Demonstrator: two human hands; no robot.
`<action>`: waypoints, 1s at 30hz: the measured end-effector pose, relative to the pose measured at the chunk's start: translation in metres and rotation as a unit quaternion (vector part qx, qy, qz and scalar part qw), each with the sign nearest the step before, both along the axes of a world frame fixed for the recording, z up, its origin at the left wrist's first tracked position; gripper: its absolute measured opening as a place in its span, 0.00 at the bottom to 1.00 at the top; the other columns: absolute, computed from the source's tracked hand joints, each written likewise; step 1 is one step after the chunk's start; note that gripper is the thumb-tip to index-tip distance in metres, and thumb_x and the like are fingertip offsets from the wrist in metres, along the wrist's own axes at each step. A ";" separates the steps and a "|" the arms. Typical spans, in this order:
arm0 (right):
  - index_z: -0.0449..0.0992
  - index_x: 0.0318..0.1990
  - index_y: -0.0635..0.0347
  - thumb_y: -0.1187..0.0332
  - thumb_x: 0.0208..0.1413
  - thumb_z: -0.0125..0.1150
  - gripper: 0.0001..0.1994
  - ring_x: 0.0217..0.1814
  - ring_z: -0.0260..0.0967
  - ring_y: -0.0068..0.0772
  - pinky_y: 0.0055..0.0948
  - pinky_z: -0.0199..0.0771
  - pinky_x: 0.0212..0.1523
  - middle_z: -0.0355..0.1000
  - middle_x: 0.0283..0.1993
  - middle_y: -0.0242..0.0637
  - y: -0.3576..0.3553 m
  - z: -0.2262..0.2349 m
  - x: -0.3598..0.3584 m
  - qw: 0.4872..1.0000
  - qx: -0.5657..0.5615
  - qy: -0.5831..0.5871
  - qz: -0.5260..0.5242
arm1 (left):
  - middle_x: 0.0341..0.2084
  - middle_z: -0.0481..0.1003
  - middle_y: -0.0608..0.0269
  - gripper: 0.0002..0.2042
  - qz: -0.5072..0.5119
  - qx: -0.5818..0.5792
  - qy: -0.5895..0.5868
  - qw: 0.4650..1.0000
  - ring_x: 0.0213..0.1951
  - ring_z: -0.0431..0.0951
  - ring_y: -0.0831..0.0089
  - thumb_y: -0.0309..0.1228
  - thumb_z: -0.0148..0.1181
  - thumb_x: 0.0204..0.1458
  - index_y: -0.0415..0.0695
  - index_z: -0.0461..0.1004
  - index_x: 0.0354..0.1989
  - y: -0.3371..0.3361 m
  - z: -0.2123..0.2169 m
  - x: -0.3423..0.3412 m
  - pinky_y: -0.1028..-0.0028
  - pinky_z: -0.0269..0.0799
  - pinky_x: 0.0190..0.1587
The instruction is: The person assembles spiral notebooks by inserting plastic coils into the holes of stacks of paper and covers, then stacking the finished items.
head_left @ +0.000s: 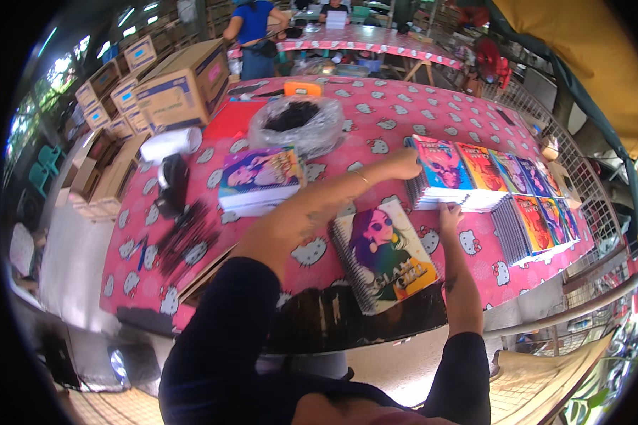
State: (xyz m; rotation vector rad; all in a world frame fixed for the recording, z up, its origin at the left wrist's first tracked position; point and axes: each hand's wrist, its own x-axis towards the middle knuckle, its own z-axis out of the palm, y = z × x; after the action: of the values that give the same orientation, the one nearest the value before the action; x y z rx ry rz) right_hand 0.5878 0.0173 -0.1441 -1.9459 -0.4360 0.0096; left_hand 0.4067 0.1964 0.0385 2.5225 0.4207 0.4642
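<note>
My left hand [405, 163] is closed at the left, spiral-bound edge of a stack of spiral notebooks [443, 166] with blue and pink covers. At the near edge of that same stack, my right hand [451, 214] presses its fingers against the pages. More stacked notebooks [480, 168] with orange covers stand against its right side. Closer to me lies a spiral notebook [384, 255] with a cream cover showing a figure in sunglasses, tilted near the table's front edge. Beyond my left forearm sits another notebook stack [261, 177] with a purple and yellow cover.
Further notebook stacks [535, 223] stand at the right of the pink patterned table [376, 92]. A plastic bag [326, 124] of black pieces, a black tape dispenser [172, 185] and loose black strips [188, 241] lie leftward. Cardboard boxes [184, 85] are piled beyond; a person [254, 35] stands behind.
</note>
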 end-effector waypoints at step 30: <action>0.71 0.63 0.50 0.63 0.55 0.68 0.26 0.51 0.71 0.51 0.45 0.70 0.53 0.73 0.47 0.41 -0.081 0.131 -0.465 0.795 -0.165 -0.387 0.438 | 0.41 0.80 0.53 0.11 0.167 0.265 -0.082 0.946 0.44 0.80 0.55 0.24 0.58 0.55 0.40 0.78 0.47 0.048 -0.051 -0.420 0.58 0.76 0.46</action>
State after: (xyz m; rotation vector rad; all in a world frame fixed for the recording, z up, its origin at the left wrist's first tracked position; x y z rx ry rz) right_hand 0.1225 -0.0639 -0.0130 -1.8285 -1.9718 -0.1276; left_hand -0.0132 0.2441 -0.0120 2.8966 0.7464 1.0284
